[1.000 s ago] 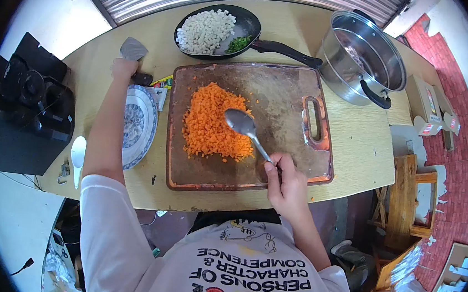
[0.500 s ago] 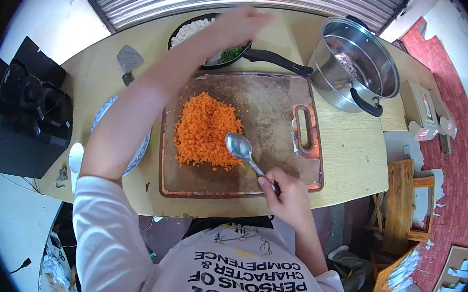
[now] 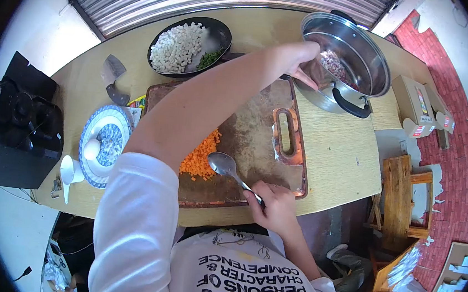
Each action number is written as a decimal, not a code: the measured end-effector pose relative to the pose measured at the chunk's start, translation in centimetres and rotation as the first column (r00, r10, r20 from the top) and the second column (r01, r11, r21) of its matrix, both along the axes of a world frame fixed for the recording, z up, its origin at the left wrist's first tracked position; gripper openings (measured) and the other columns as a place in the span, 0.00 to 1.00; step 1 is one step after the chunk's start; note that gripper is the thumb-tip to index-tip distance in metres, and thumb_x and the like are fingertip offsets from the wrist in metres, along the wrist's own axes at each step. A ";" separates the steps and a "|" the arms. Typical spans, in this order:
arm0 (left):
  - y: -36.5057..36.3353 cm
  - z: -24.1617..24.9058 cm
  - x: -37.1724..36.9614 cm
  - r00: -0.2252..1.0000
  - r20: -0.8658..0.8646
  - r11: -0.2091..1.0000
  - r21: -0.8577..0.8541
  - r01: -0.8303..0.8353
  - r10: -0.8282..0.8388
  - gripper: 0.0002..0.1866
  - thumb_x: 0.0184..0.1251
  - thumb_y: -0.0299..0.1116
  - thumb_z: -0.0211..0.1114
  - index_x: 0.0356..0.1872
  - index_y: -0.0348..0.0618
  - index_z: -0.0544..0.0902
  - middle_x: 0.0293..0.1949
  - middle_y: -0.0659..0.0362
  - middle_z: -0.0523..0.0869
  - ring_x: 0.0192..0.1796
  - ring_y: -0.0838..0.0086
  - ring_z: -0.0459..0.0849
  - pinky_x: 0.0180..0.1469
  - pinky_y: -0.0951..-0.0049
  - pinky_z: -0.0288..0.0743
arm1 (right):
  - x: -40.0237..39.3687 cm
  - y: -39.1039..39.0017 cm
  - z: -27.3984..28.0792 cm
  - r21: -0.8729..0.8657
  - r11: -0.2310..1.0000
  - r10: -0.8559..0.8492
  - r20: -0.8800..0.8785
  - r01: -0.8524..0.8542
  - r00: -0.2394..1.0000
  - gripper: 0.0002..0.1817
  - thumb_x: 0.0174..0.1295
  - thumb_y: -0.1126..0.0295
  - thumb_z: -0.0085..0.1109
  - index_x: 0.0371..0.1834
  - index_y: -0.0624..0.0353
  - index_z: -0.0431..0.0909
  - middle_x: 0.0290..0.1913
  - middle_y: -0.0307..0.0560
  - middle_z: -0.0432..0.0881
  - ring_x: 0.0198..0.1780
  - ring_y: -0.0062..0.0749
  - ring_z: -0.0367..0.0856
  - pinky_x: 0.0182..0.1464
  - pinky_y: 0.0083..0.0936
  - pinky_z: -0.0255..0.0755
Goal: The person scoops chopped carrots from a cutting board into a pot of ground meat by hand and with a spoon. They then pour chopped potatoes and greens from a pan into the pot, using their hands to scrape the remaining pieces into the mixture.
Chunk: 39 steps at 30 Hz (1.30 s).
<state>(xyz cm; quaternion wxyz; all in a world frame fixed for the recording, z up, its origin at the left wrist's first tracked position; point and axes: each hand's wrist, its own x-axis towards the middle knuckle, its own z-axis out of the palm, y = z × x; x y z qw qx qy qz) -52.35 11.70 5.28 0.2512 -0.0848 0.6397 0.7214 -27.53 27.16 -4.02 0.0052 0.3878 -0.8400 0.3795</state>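
My left hand (image 3: 304,64) reaches across to the near-left rim of a steel pot (image 3: 356,81). It closes over that rim, one digit along the outer wall; the other fingers are partly hidden. Chopped purple-and-white pieces (image 3: 334,66) lie inside the pot. My right hand (image 3: 274,206) is closed around the handle of a metal spoon (image 3: 223,164). The spoon's bowl is beside a heap of finely diced carrot (image 3: 199,162) on the cutting board (image 3: 252,125). My left forearm hides part of the heap and board.
Behind the board, a black frying pan (image 3: 152,70) holds white cubes (image 3: 176,46) and chopped greens (image 3: 210,59). At left are a cleaver (image 3: 113,74), a blue-patterned plate (image 3: 92,120) with an egg (image 3: 92,149), a white plastic scoop (image 3: 70,172) and a black stove (image 3: 24,122). Boxes (image 3: 413,106) stand at right.
My left hand has moved right and nearer, from above the frying pan to the pot's rim. The plate and egg have come into sight. My right hand still holds the spoon; the view has shifted slightly.
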 end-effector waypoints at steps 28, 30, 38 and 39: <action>-1.5 4.8 24.1 0.946 0.191 0.953 0.109 -0.284 0.261 0.18 0.63 0.23 0.55 0.54 0.28 0.71 0.45 0.47 0.82 0.42 0.59 0.88 0.47 0.59 0.88 | 4.2 5.6 2.9 0.019 0.964 0.256 0.221 -0.266 0.941 0.08 0.56 0.70 0.67 0.29 0.56 0.76 0.25 0.46 0.79 0.28 0.45 0.79 0.30 0.38 0.69; -1.8 4.5 25.6 0.922 0.222 0.920 0.161 -0.356 0.318 0.18 0.63 0.21 0.54 0.55 0.30 0.71 0.45 0.49 0.82 0.42 0.62 0.87 0.48 0.58 0.87 | 4.0 5.7 3.2 0.037 0.945 0.299 0.300 -0.325 0.906 0.07 0.56 0.71 0.67 0.30 0.56 0.76 0.26 0.45 0.78 0.30 0.43 0.80 0.33 0.37 0.70; -3.6 2.2 28.9 0.896 0.295 0.921 0.101 -0.376 0.333 0.23 0.63 0.23 0.54 0.61 0.39 0.69 0.53 0.52 0.79 0.53 0.65 0.84 0.54 0.62 0.85 | 2.3 4.5 2.7 -0.056 0.936 0.347 -0.019 -0.348 0.938 0.18 0.37 0.75 0.68 0.37 0.57 0.82 0.37 0.48 0.83 0.39 0.45 0.83 0.43 0.36 0.76; -3.8 2.0 29.0 0.907 0.297 0.929 0.129 -0.348 0.298 0.23 0.64 0.24 0.54 0.62 0.39 0.69 0.53 0.52 0.80 0.53 0.66 0.84 0.55 0.62 0.85 | 2.4 4.5 2.5 -0.056 0.936 0.346 -0.017 -0.347 0.938 0.18 0.37 0.75 0.68 0.37 0.57 0.82 0.37 0.48 0.83 0.39 0.45 0.83 0.43 0.36 0.76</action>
